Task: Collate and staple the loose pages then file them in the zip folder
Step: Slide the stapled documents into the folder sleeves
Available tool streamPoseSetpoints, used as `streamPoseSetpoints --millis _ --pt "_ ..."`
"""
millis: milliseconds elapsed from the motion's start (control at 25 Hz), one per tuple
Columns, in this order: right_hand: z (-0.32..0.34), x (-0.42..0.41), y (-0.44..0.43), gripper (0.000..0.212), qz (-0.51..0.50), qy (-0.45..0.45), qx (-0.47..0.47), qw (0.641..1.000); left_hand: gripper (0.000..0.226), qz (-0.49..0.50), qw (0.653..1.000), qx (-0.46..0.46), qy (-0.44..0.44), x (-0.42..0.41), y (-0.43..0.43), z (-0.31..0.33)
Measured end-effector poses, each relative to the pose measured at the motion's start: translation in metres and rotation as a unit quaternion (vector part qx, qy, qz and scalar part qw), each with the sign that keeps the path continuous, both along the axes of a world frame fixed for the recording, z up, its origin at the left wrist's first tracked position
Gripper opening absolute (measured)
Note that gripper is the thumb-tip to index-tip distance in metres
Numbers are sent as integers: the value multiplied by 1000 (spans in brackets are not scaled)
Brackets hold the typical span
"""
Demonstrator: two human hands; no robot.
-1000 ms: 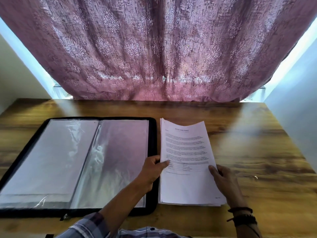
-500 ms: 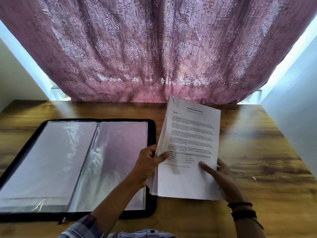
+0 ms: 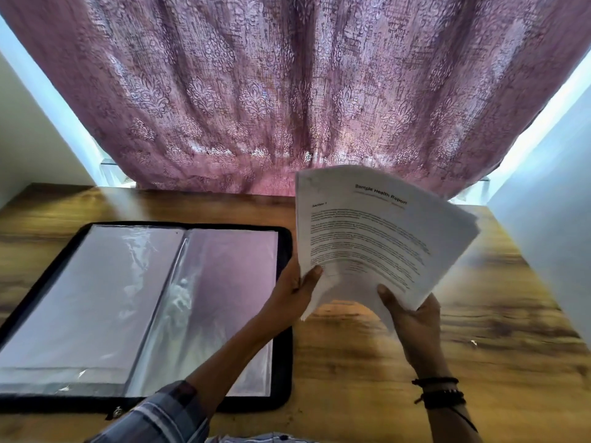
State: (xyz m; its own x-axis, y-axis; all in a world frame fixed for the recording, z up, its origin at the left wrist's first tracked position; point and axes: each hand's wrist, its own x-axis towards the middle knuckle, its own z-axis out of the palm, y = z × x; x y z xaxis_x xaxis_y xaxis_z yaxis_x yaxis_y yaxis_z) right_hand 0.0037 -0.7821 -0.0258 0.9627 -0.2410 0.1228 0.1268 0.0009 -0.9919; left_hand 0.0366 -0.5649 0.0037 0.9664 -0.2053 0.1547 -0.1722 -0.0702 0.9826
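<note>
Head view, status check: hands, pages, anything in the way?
Left hand and right hand both grip the page stack. Stack held above the table, pages fanned. Zip folder lies open at left, only the left forearm over its corner.

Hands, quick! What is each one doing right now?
Left hand: holds the stack of pages at its left edge.
Right hand: holds the same stack at its bottom edge.
</note>
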Motion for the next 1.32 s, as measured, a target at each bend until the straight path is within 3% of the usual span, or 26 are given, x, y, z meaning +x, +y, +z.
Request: streamPoseSetpoints --millis 240,360,560,760,960,1120,1320 --pt "-20 2 8 42 -20 27 -33 999 46 -14 999 27 37 3 -6 -20" --pt "-28 -1 10 35 -13 44 -27 999 37 -27 996 43 73 6 -1 -27" --pt "-15 -4 14 37 -7 44 8 999 28 -2 998 32 55 6 15 -11" --pt "2 2 35 38 67 73 -3 995 23 -3 994 58 94 11 62 -2" --pt "16 14 85 39 143 120 73 980 26 35 981 -31 189 11 118 0" --pt "18 28 121 45 244 185 59 950 29 41 980 -50 188 4 150 -2" --pt "23 59 143 49 297 217 93 925 36 35 972 -94 214 15 204 1"
